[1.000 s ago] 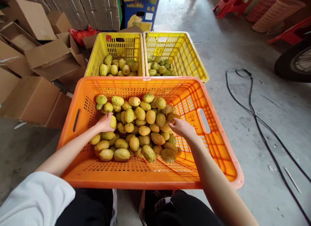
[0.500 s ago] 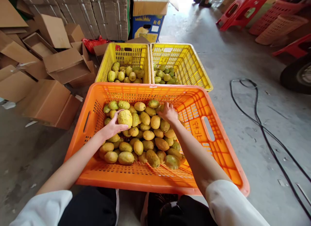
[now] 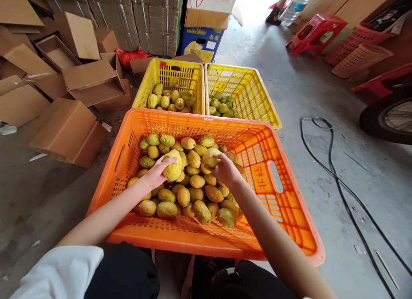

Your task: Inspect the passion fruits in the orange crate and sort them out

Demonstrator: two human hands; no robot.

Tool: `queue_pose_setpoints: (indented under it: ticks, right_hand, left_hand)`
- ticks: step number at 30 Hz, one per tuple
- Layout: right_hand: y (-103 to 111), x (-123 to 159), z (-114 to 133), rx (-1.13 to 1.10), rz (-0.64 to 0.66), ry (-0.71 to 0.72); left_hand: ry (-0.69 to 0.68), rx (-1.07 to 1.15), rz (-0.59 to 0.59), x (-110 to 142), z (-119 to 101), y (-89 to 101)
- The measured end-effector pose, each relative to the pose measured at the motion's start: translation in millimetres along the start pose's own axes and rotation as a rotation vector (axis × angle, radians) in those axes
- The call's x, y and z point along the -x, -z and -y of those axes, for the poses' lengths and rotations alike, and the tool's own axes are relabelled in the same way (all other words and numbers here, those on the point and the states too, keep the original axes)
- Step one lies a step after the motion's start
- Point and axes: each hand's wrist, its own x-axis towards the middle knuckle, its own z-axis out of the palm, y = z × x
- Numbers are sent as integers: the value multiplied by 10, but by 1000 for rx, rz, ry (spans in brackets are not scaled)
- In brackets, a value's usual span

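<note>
1. Left hand (image 3: pixel 157 174): fingers clamped on a plump yellow fruit (image 3: pixel 173 166), rounded in form, its skin bumpy and marked with darker specks. One digit lies across the upper face; other fingertips show at the far side.
2. Right hand (image 3: pixel 228 171): fingers closed around the right end of a pale yellow-green oval fruit (image 3: pixel 211 157). Part of the grip is hidden behind the hand, so the placing of every fingertip cannot be told.
3. Position: both held fruits are above the fruit pile, inside the outline of the large orange plastic crate (image 3: pixel 180 242), near each other with a narrow gap between.
4. Fruit pile (image 3: pixel 197 181): oval to egg-shaped pieces, yellow, green and orange-brown. Some skins look smooth, others ridged or blotched.
5. Orange crate: rectangular, with flared lattice walls, a thick rounded rim and slotted hand-holds at the ends. Dark handwritten characters are on the right wall.
6. Beyond its far rim: a left yellow plastic crate (image 3: pixel 191 79) and a right yellow plastic crate (image 3: pixel 255 95), side by side, slatted, each holding similar fruit.
7. Surroundings: open brown cardboard boxes (image 3: pixel 61 129) heaped at left; a looped black cable (image 3: pixel 335 177) on the smooth grey floor (image 3: pixel 289 97) at right; a red plastic stool (image 3: pixel 317 33) farther back.
</note>
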Motion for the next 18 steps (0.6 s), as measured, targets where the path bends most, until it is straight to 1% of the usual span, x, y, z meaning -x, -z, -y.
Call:
queue_pose_setpoints:
  ticks: [1,2,3,5,7,9,13,18]
  right_hand:
    - [-57,84,31,-68,87,-11]
    - [-106,155,61,-104,143,-20]
    - [-146,212,88,-137,174,-31]
    - [-203,283,126,-258,187,-55]
    - [-239,315,136,-400,166,-66]
    - [-266,330,123,-494,127,-71]
    - [-327,356,78,-551,43,-108]
    - [-390,391,69,-577,-27,-133]
  left_hand:
    - [-5,21,-18,4,1,-7]
    - [-9,42,-41,6,-1,-12]
    - [-13,58,-65,5,-6,-16]
    - [-13,74,-99,-2,-15,-23]
    - [-5,74,-109,-10,-18,-30]
    - [3,53,-101,-12,-13,-38]
    - [2,-2,-60,22,11,-67]
    - [53,82,-65,90,17,-132]
